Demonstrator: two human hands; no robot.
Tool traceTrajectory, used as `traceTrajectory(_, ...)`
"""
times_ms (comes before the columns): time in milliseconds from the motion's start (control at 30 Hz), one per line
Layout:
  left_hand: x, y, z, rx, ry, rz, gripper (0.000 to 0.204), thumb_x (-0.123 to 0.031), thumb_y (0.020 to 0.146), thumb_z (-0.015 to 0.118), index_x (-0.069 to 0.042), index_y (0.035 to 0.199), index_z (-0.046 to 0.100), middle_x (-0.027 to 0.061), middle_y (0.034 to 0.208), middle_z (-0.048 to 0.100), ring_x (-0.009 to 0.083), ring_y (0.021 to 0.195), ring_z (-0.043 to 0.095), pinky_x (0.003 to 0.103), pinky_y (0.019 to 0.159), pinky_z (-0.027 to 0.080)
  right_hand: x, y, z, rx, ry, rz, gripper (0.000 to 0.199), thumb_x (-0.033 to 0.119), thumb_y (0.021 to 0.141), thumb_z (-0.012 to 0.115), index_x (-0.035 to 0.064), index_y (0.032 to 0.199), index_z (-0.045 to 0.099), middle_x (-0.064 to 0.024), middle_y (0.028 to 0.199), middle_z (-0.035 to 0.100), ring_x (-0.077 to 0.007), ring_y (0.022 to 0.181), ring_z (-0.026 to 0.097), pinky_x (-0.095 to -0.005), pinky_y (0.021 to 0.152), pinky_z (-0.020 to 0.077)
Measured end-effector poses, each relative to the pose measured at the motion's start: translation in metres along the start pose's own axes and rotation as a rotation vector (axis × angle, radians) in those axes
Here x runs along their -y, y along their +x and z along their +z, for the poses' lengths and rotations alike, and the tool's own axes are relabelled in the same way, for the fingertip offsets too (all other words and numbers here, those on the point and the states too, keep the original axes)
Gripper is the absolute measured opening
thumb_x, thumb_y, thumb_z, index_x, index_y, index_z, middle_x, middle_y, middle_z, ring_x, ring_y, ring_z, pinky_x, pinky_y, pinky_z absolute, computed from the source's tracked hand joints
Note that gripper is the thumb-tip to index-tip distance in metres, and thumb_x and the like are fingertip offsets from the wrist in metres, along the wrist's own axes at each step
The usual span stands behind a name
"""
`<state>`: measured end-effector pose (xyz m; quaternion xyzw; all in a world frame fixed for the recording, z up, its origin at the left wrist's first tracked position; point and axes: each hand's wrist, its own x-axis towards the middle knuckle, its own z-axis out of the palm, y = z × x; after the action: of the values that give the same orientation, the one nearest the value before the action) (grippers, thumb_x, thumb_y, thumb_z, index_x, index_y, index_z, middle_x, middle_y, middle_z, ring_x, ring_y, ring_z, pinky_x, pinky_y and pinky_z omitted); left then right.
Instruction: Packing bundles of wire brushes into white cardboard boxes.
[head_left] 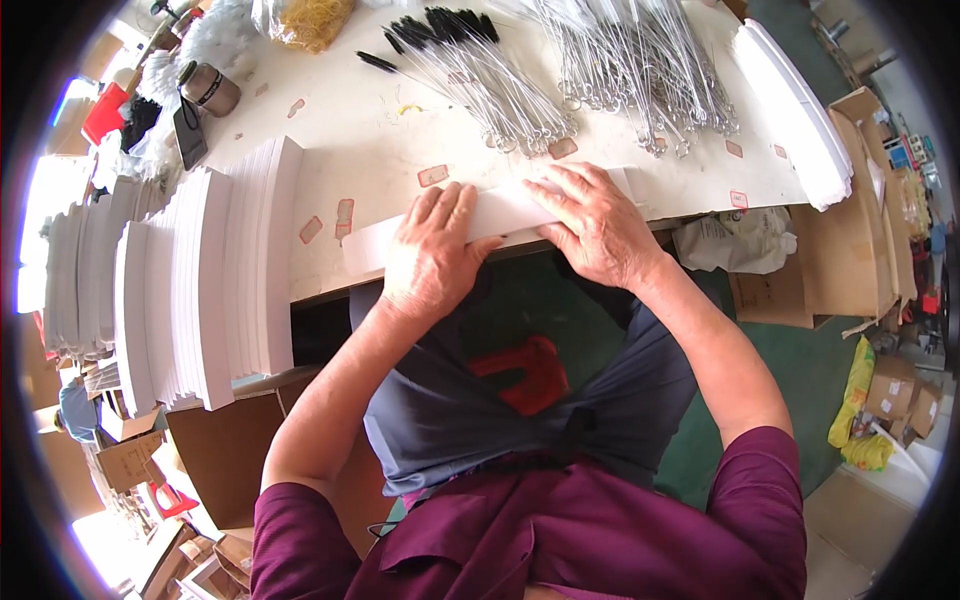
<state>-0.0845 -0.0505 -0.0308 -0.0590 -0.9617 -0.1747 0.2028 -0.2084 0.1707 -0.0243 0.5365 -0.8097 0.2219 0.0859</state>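
A long, narrow strip of white folded card, perhaps a flat carton (505, 212), lies along the table's front edge. Over its left part is my left hand (430, 250), fingers together on top and thumb at the near edge. My right hand (598, 225) holds its right part the same way, fingers bent over the card and thumb toward the middle. What lies under both palms is hidden. Beyond my hands rests a bundle of thin wire brushes (490, 90) with black bristles and looped ends. Another pile of looped wire brushes (640, 75) lies to its right.
Tall stacks of white card strips (215, 270) stand at the table's left, with another stack (795, 110) at the right. A metal flask (210, 90) and a phone (190, 135) are back left. Cardboard boxes (850, 230) and a plastic bag (735, 240) sit beside the right edge.
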Motion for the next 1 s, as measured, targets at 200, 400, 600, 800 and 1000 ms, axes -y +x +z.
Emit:
traceTrajectory(200,-0.014,-0.012,0.015,0.208,0.208,-0.038,0.099,-0.051,0.080,0.080,0.002,0.154,0.040,0.0237,0.159,0.041,0.0402,0.148,0.038,0.054,0.124,0.026,0.027,-0.001,0.018,0.070,-0.087,-0.013,0.073,0.031,0.087,0.072,-0.0014,0.148,0.049,-0.0207,0.151,0.049,-0.0360,0.146,0.040,-0.0455,0.126,0.0270)
traceTrajectory(400,0.010,-0.027,-0.011,0.263,0.284,-0.086,0.101,-0.051,0.083,0.078,0.005,0.156,0.034,0.0265,0.160,0.038,0.0423,0.149,0.036,0.054,0.124,0.026,0.004,-0.023,0.014,0.068,-0.204,0.080,0.077,0.030,0.090,0.072,-0.0063,0.151,0.043,-0.0210,0.158,0.044,-0.0336,0.150,0.037,-0.0449,0.128,0.0235)
traceTrajectory(600,0.031,-0.047,-0.033,0.241,0.386,-0.121,0.097,-0.045,0.085,0.079,0.010,0.152,0.035,0.0309,0.157,0.039,0.0461,0.147,0.036,0.057,0.123,0.026,-0.026,-0.046,-0.007,0.029,-0.296,0.191,0.082,0.041,0.092,0.072,-0.0072,0.151,0.041,-0.0206,0.157,0.043,-0.0312,0.150,0.036,-0.0445,0.128,0.0232)
traceTrajectory(800,0.026,-0.051,-0.041,0.213,0.430,-0.073,0.075,-0.032,0.087,0.078,0.013,0.140,0.048,0.0332,0.146,0.050,0.0472,0.140,0.044,0.055,0.120,0.031,-0.031,-0.055,-0.017,-0.042,-0.174,0.092,0.068,0.020,0.084,0.077,-0.0028,0.143,0.052,-0.0172,0.147,0.053,-0.0310,0.143,0.046,-0.0448,0.123,0.0325)
traceTrajectory(1000,-0.032,-0.039,-0.085,0.442,-0.011,-0.097,0.055,-0.024,0.083,0.079,0.006,0.125,0.060,0.0276,0.119,0.067,0.0428,0.113,0.064,0.048,0.100,0.050,0.005,-0.050,-0.034,-0.160,-0.048,-0.082,0.042,-0.001,0.076,0.072,0.0019,0.118,0.069,-0.0100,0.124,0.069,-0.0285,0.125,0.061,-0.0444,0.112,0.0453)
